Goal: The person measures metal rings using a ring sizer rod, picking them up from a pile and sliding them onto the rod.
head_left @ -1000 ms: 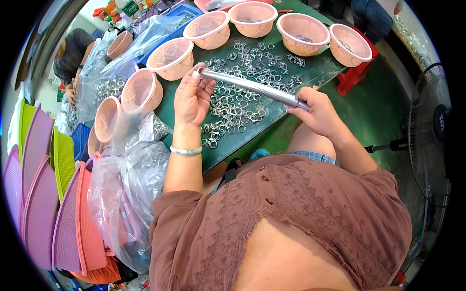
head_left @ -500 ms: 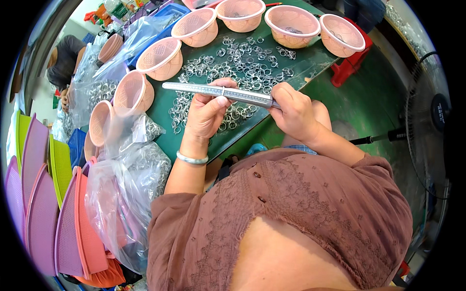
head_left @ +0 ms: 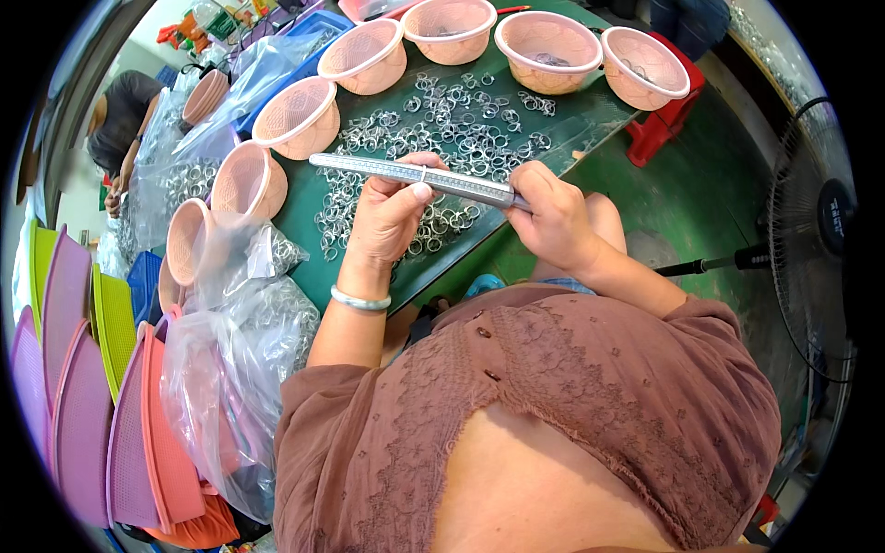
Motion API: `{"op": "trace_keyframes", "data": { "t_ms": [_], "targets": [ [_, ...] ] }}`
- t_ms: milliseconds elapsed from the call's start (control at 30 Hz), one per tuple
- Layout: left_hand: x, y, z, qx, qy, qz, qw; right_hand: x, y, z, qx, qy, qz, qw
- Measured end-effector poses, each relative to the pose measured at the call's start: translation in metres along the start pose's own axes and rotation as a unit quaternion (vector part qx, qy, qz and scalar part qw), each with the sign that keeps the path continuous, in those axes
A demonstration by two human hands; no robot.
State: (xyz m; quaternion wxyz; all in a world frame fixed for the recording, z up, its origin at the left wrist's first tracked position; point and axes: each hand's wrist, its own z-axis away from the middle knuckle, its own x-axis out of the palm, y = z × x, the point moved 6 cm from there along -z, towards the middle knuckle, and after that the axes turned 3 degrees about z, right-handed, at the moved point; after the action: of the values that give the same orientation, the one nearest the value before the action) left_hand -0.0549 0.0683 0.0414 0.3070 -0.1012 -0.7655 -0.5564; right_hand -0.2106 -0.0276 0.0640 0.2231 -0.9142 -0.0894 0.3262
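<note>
A tapered metal ring mandrel with fine marks along it lies level across both hands, its thin tip to the left. Round its thick end my right hand is closed. My left hand pinches a silver ring that sits around the mandrel's shaft, thumb in front and fingers behind. Beneath and beyond the hands, many loose silver rings are spread over the green table.
Pink baskets stand in an arc along the table's far and left edges; some hold rings. Clear bags of rings and purple baskets are at left. A red stool and a fan stand right. Another person sits far left.
The view has shifted slightly. The mandrel has rolled a little in my right hand, while my left hand keeps its pinch on the ring at about the same spot.
</note>
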Motion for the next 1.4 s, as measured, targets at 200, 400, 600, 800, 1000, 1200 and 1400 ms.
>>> {"op": "trace_keyframes", "data": {
  "t_ms": [200,400,600,800,1000,1200,1400],
  "targets": [
    [-0.003,-0.007,-0.013,-0.008,0.038,-0.012,0.999,-0.004,0.013,0.002,0.051,-0.023,-0.025,0.998],
    [0.013,-0.018,-0.038,-0.009,0.117,0.004,0.993,-0.01,0.037,0.009,0.134,-0.064,-0.12,0.982],
    [-0.021,0.0,-0.094,0.041,0.222,0.021,0.974,-0.034,0.062,0.029,0.246,-0.057,-0.157,0.955],
    [-0.047,0.019,-0.188,-0.112,0.232,-0.156,0.953,-0.043,0.097,0.06,0.349,-0.045,-0.198,0.915],
    [-0.024,0.036,-0.25,-0.083,0.139,-0.182,0.97,-0.042,0.096,0.059,0.349,-0.001,-0.267,0.898],
    [-0.065,0.016,-0.211,-0.2,0.104,-0.465,0.856,-0.039,0.104,0.066,0.362,-0.01,-0.264,0.894],
    [-0.09,-0.011,-0.164,-0.161,0.064,-0.752,0.636,-0.03,0.107,0.063,0.37,-0.043,-0.213,0.903]
  ]
}}
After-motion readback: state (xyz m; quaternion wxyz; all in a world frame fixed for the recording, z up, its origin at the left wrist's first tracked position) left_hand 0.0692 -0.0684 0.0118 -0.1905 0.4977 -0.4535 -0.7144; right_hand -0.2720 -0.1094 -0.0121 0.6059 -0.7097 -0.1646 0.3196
